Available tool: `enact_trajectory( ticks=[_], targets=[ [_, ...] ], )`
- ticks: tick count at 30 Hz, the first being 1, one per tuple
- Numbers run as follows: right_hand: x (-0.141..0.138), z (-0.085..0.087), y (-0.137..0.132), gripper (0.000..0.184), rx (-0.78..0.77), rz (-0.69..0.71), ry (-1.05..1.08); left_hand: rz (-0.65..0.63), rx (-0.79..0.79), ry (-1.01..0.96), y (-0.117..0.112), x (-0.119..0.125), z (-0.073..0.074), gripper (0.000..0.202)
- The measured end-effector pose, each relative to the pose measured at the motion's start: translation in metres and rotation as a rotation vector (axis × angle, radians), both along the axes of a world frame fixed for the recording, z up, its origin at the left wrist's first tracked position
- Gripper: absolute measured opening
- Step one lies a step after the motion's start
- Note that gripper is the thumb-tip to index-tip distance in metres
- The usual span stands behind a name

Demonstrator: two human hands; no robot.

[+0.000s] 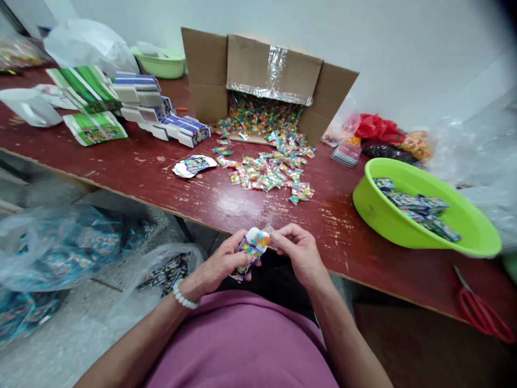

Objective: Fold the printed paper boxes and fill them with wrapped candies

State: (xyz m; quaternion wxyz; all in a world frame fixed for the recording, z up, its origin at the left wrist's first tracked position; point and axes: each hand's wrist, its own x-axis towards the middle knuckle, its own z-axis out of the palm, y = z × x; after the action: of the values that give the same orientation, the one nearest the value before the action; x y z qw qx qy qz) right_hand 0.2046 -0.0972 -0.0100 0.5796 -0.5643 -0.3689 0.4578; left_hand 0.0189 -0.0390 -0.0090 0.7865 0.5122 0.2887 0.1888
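green plastic basin (375, 210): printed packets (418, 207) | cardboard box (208, 59): wrapped candies (258, 116)

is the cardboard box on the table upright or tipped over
Tipped on its side: the cardboard box has its open mouth facing the person, flaps spread, and small wrapped packets spill out across the red-painted table.

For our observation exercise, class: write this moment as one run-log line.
left hand: grips printed packet | right hand: pinches its clear edge | nearby: green basin, wrapped sweets
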Motion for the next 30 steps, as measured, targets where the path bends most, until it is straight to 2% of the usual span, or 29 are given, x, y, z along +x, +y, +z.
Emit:
enact_trajectory(
  ticks=[4,8,11,14,16,19,22,25,27,30],
  targets=[
    [-0.004,0.004,-0.003,0.02,0.121,0.157,-0.195,0.076,-0.075,-0.051,0.001,-0.001,0.0,0.032],
    [-0.01,0.001,-0.001,0.02,0.042,0.065,0.016,0.197,-0.169,-0.038,0.001,-0.001,0.001,0.049],
    [-0.022,-0.004,0.003,0.033,-0.037,0.18,0.162,0.2,-0.128,-0.069,-0.001,0.0,0.0,0.044],
    [-0.035,-0.006,0.005,0.03,-0.019,0.22,0.181,0.242,-0.077,-0.063,-0.005,0.0,-0.003,0.042],
    [-0.039,-0.006,0.006,0.019,0.06,0.15,0.072,0.279,-0.115,-0.078,-0.006,-0.001,-0.005,0.04],
    [-0.037,-0.005,0.005,0.01,0.227,0.062,-0.245,0.225,-0.335,-0.177,-0.004,-0.002,-0.006,0.033],
    [-0.029,-0.003,0.005,0.011,0.326,0.159,-0.435,0.119,-0.537,-0.239,-0.001,-0.003,-0.005,0.039],
    [-0.028,-0.004,0.005,0.017,0.272,0.246,-0.441,0.196,-0.533,-0.225,-0.001,-0.003,-0.003,0.037],
    [-0.03,-0.006,0.007,0.017,0.186,0.249,-0.376,0.255,-0.478,-0.168,-0.001,-0.002,-0.004,0.04],
    [-0.034,-0.011,0.01,0.011,0.114,0.233,-0.309,0.274,-0.434,-0.115,-0.003,-0.001,-0.006,0.052]
  ],
)
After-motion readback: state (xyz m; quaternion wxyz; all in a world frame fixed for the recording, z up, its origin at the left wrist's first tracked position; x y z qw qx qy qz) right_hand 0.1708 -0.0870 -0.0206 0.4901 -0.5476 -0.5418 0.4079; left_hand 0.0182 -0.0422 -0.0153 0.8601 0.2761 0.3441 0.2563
